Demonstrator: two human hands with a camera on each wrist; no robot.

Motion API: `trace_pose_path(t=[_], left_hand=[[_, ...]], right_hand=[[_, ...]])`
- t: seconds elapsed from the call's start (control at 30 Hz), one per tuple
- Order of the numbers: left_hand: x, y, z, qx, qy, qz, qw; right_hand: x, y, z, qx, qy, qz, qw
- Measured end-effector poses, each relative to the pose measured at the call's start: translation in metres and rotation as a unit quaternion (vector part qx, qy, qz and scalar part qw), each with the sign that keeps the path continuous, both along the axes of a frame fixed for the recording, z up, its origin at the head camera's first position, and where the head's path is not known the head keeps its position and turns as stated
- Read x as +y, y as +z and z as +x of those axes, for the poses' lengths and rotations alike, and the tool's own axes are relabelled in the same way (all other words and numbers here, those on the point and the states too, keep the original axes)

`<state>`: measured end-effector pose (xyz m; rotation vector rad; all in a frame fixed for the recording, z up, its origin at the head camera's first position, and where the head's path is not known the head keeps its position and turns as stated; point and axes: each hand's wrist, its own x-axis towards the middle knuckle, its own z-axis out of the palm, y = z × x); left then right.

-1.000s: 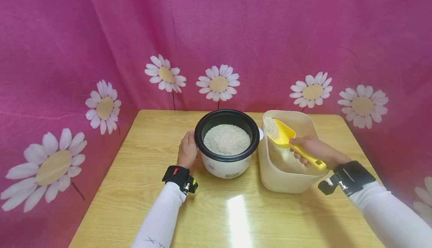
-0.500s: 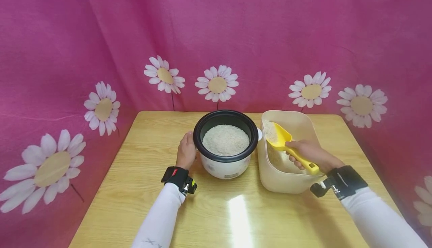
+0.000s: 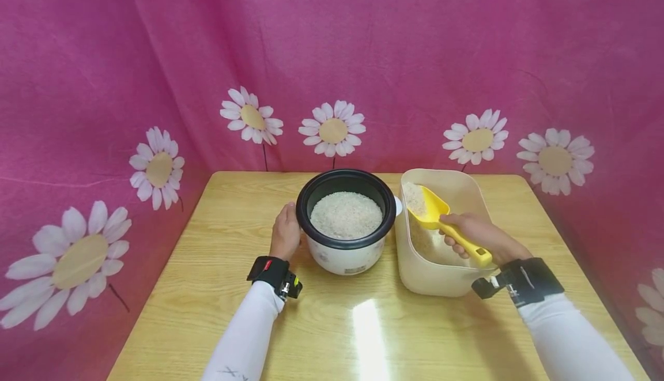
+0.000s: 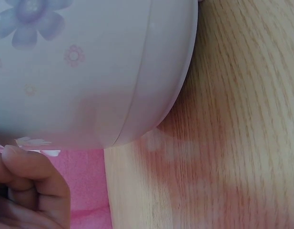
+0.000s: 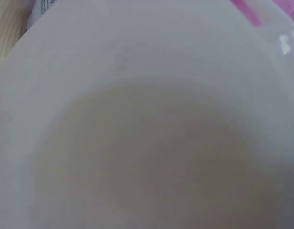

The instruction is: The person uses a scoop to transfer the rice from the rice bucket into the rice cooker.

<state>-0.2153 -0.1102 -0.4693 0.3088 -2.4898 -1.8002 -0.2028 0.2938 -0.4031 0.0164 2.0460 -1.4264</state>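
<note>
A white rice cooker (image 3: 346, 259) with a black rim stands mid-table, holding a mound of rice (image 3: 346, 215). My left hand (image 3: 285, 234) grips it at its left side; in the left wrist view the curled fingers (image 4: 37, 176) lie against the flowered wall, and what they close round is hidden. My right hand (image 3: 477, 236) holds a yellow scoop (image 3: 436, 203) by its handle, over the cream rice bin (image 3: 430, 280). Rice (image 3: 414, 197) fills the scoop's front end, near the bin's left rim. The right wrist view is a blur of the bin's pale inside (image 5: 137, 52).
The bin stands close to the cooker's right, beside its white side handle (image 3: 398, 206). More rice (image 3: 433, 245) lies in the bin. The wooden table (image 3: 233, 219) ends at a pink flowered cloth (image 3: 404, 70) behind and at both sides.
The right hand and the scoop have moved slightly left over the bin, and the forearm has shifted left too. The left hand stays at the cooker.
</note>
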Motion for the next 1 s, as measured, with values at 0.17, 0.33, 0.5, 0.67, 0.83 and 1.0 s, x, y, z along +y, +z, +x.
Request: trace_pose_path(t=[0.17, 0.33, 0.5, 0.67, 0.83, 1.0], left_hand=[[0.0006, 0.0015, 0.0012, 0.004, 0.004, -0.008, 1.0000], [0.0016, 0.0031, 0.0025, 0.004, 0.001, -0.003, 1.0000], [0.0017, 0.0027, 0.0038, -0.003, -0.001, -0.010, 0.9999], [0.0007, 0.0010, 0.0028, -0.004, -0.001, -0.011, 0.9999], [0.0014, 0.0004, 0.0020, -0.005, -0.003, -0.003, 1.0000], [0.0012, 0.0000, 0.0014, -0.006, -0.003, -0.009, 0.9999]], right_hand=[[0.0003, -0.0003, -0.0004, -0.002, -0.007, 0.004, 1.000], [0.0016, -0.0010, -0.0011, -0.003, -0.008, 0.004, 1.000], [0.0026, -0.0017, -0.0020, -0.009, -0.014, -0.002, 1.000], [0.0019, -0.0021, -0.0019, -0.012, -0.014, -0.008, 1.000], [0.0045, -0.0038, -0.0020, -0.014, -0.014, -0.013, 1.000], [0.0049, -0.0026, -0.0016, -0.011, -0.014, -0.015, 1.000]])
